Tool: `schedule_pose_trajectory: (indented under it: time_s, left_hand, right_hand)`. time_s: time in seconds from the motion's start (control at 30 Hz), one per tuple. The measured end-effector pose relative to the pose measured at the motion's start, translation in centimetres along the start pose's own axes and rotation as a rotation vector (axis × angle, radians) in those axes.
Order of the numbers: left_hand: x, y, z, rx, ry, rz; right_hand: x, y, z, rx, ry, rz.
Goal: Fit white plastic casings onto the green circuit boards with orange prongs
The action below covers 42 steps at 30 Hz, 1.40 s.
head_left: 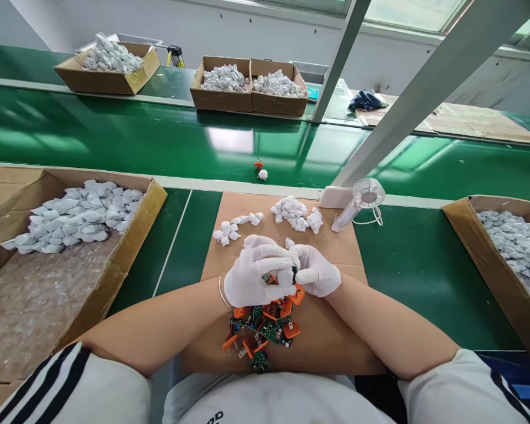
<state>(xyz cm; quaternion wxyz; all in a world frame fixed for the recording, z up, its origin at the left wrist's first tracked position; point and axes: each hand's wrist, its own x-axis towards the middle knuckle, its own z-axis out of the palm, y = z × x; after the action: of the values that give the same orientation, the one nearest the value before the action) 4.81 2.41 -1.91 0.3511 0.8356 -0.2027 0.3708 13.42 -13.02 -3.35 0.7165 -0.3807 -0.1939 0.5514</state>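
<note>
Both my hands wear white gloves and meet above a cardboard sheet. My left hand (262, 271) is closed round a small green circuit board (267, 278) with an orange part, and a rounded white piece (285, 277) shows at its fingertips. My right hand (315, 271) pinches at the same spot, against the board's dark edge; its fingertips are partly hidden. Below them lies a pile of green circuit boards (271, 331) with orange plastic parts and metal prongs. Beyond the hands sit small white pieces in a left cluster (226, 231) and a larger heap (290, 211).
A clear handheld fan-like device (357, 203) stands at the sheet's back right. Boxes of white pieces flank me, a left box (135, 259) and a right box (486, 253). One orange-and-white assembly (262, 174) lies on the green belt (159, 135). More boxes (221, 101) stand behind it.
</note>
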Motion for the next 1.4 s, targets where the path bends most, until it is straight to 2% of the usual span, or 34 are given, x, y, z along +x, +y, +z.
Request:
schedule_pose_trajectory:
  time_s: [0.13,0.27,0.33,0.4,0.47,0.57,0.6,0.67,0.7,0.73,0.83,0.93,1.03,1.13,1.2,1.3,1.4]
  left_hand:
    - [0.0,-0.1,-0.1,0.0,-0.038,0.019]
    - [0.1,-0.2,0.0,0.013,-0.008,0.061]
    - [-0.1,0.0,0.1,-0.011,0.011,0.033]
    - [-0.3,0.3,0.2,-0.042,0.012,-0.036]
    - [-0.3,0.5,0.1,-0.031,0.035,-0.187]
    - [1.3,-0.3,-0.8,0.092,0.048,-0.503]
    - [2.3,-1.0,-1.2,0.138,-0.004,-0.588]
    - [5.2,-3.1,-1.9,0.182,-0.191,-0.698]
    - [6.8,-4.5,-2.1,0.226,-0.269,-0.768]
    - [8.4,-6.0,-2.2,0.301,-0.298,-0.857]
    - [12.2,-10.5,-1.8,0.417,-0.291,-0.963]
    - [13.9,-13.8,-1.0,0.489,-0.326,-1.089]
    - [14.6,-15.2,-0.6,0.531,-0.369,-1.167]
    - [15.0,-14.8,-0.6,0.548,-0.423,-1.139]
    - [14.6,-13.3,-1.0,0.554,-0.457,-1.05]
    - [11.9,-9.2,-1.9,0.546,-0.527,-0.858]
    - [7.5,-4.4,-2.4,0.513,-0.644,-0.718]
  right_hand:
    - [0.0,-0.2,0.3,-0.029,0.0,0.04]
    - [0.0,0.1,0.3,-0.063,0.021,0.054]
    - [0.0,0.1,0.3,-0.1,0.027,0.012]
    - [0.0,-0.1,0.2,-0.176,0.058,-0.093]
    - [0.0,-0.7,-0.2,-0.299,0.195,-0.277]
    - [0.3,-1.8,-1.9,-0.584,0.572,-0.58]
    - [0.6,-2.1,-2.7,-0.72,0.673,-0.614]
    - [1.2,-2.4,-4.1,-1.02,0.724,-0.578]
    - [1.5,-2.4,-4.6,-1.157,0.706,-0.575]
    - [1.8,-2.3,-5.0,-1.282,0.667,-0.573]
    - [2.1,-1.8,-5.2,-1.485,0.532,-0.582]
    - [1.7,-1.5,-4.3,-1.482,0.366,-0.521]
    - [1.4,-1.4,-3.8,-1.553,0.211,-0.468]
    - [1.6,-1.4,-3.9,-1.576,0.206,-0.499]
    - [1.9,-1.4,-4.1,-1.493,0.265,-0.557]
    - [2.1,-1.4,-3.9,-1.344,0.324,-0.599]
    - [2.1,-1.0,-3.5,-1.222,0.348,-0.591]
